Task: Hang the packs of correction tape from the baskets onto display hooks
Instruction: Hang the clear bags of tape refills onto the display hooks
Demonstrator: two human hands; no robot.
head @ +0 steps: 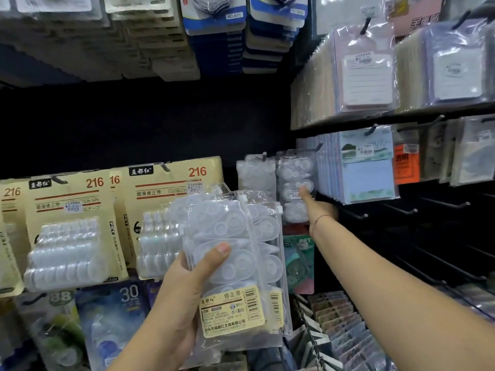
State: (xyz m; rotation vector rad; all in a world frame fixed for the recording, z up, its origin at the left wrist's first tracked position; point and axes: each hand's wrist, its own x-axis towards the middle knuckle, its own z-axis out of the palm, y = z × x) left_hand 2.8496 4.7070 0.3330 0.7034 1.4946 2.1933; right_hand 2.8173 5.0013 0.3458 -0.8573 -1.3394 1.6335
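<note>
Nearest, the left hand [184,287] grips a stack of clear correction tape packs [235,253], with the thumb laid across the front and a yellow label at the bottom. Beyond and to its right, the right hand [313,207] reaches forward, fingertips touching a hanging pack [294,180]; I cannot tell whether it pinches the pack. Cream cards [75,226] of tape hang left of the left hand.

Glossy clear plastic correction tape packs [235,253] (crinkly film), matt cardboard backing cards [171,188], dark metal display hooks [444,203]
</note>
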